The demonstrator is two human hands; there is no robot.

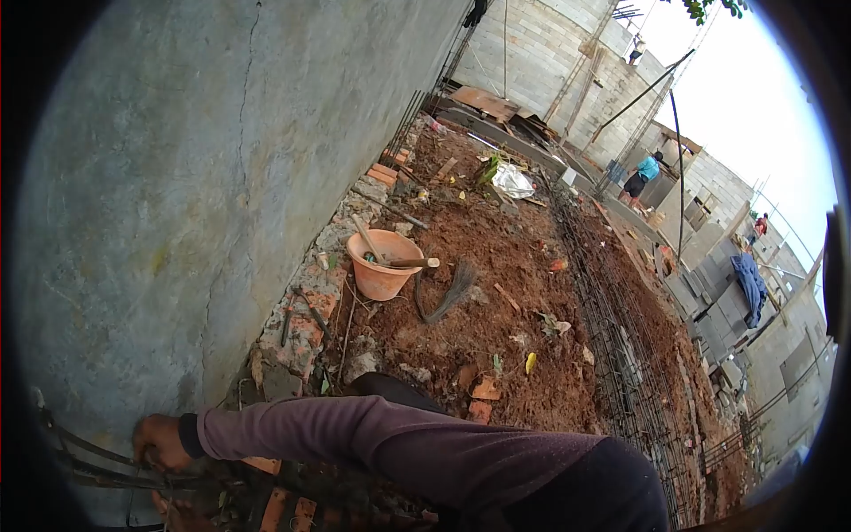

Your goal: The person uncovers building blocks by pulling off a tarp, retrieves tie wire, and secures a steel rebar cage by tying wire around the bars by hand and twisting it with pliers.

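Note:
My right hand (164,442), in a purple sleeve with a dark cuff, reaches across to the foot of the grey wall at the lower left. Its fingers are curled closed at a dark steel bar (93,448), one of several running along the wall there. Just below, a dim brown shape at the frame's bottom edge may be part of my left hand; its fingers cannot be made out. Broken orange bricks (273,510) lie under the forearm. Farther up, an orange bucket (379,282) holds wooden-handled tools, with a bundle of thin wire (454,293) beside it.
A cracked plastered wall (160,195) rises on the left. Pliers-like tools (288,321) lie on the rubble ledge. A long rebar cage (612,355) crosses the red soil (496,355). A person in a blue top (647,168) and others stand farther off near block walls.

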